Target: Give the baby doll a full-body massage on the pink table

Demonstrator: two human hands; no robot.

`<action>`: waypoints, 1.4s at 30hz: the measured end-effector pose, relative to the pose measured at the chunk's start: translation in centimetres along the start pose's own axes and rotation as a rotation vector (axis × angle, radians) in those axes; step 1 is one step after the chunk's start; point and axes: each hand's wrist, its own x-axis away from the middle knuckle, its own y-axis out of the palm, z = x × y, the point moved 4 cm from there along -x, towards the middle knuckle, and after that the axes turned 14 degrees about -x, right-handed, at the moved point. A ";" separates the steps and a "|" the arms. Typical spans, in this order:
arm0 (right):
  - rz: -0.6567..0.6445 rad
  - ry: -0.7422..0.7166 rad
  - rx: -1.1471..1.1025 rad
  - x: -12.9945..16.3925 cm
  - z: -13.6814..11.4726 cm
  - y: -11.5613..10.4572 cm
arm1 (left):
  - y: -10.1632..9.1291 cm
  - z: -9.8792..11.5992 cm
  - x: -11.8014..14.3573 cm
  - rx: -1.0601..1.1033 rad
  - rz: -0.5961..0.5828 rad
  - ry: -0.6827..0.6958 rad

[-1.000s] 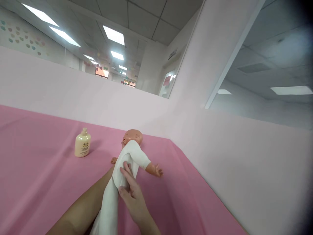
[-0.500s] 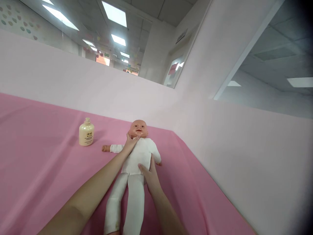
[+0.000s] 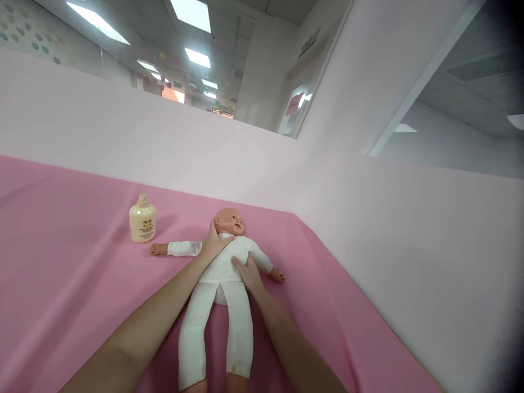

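Observation:
A baby doll (image 3: 223, 265) with a white cloth body and plastic head lies face up on the pink sheet (image 3: 82, 284). Its head is turned to the right and its arms spread to both sides. My left hand (image 3: 215, 243) grips the doll at its shoulder and neck, thumb across the upper chest and fingers hidden behind. Around the side of the trunk, my right hand (image 3: 248, 271) holds the doll with the thumb on its front; the other fingers are partly hidden beneath it.
A cream bottle (image 3: 142, 219) with a printed label stands on the sheet left of the doll. White walls (image 3: 196, 158) with windows above rise behind and on the right, meeting in a corner.
The doll's head has turned from facing me to the right. Its legs have come lower and apart, and its right-side arm now stretches outward. Both hands have stayed on the doll.

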 end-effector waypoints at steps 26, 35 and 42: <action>0.166 -0.037 0.239 -1.5 1.9 -2.2 | 2.0 -1.9 4.3 -0.238 -0.061 0.326; 0.162 0.009 0.103 -1.2 2.2 -2.4 | 1.0 0.9 7.4 -0.230 -0.322 0.577; 0.157 -0.104 0.126 -0.8 0.7 -2.4 | 0.4 1.4 7.5 -0.075 -0.404 0.858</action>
